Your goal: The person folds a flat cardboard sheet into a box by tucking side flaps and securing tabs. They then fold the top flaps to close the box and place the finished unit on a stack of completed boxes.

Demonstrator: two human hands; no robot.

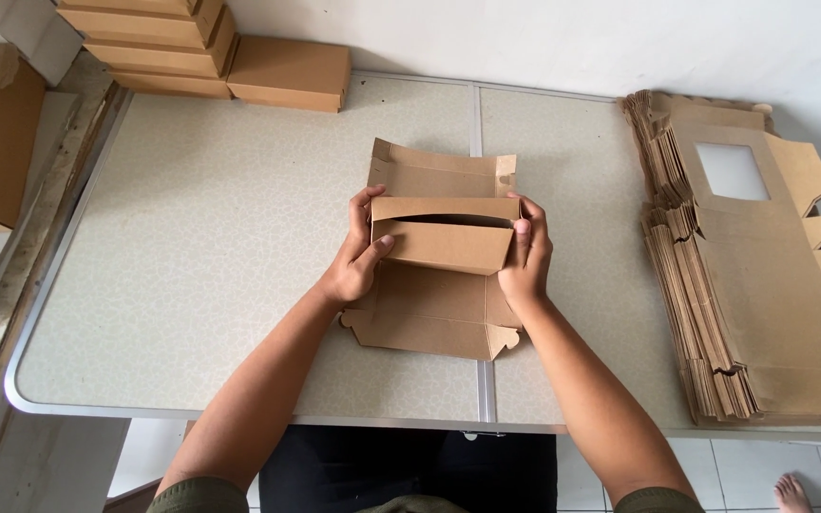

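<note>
Right now we are gripping a half-folded brown cardboard box [441, 249] at the middle of the speckled table [192, 247], with both of our hands pressing in on its sides. Our left hand [353, 261] is curling around the left wall, thumb lying across the front panel and fingers wrapping behind, so their tips are disappearing from sight. Our right hand [526, 256] is clasping the right wall the same way, thumb pointing up along the edge; how far its fingers are reaching behind, we cannot tell. The box's inside is showing only as a dark slit under the folded top flap, and its bottom flap is lying flat toward us.

At the right, a tall stack of flat box blanks [762, 275] is resting, the top 1 showing a pale window; the stack is running off the frame's right edge. Finished boxes [287, 71] are sitting at the far left corner, partly cut off by the top edge. A bare foot [791, 494] is peeking in at the bottom right.
</note>
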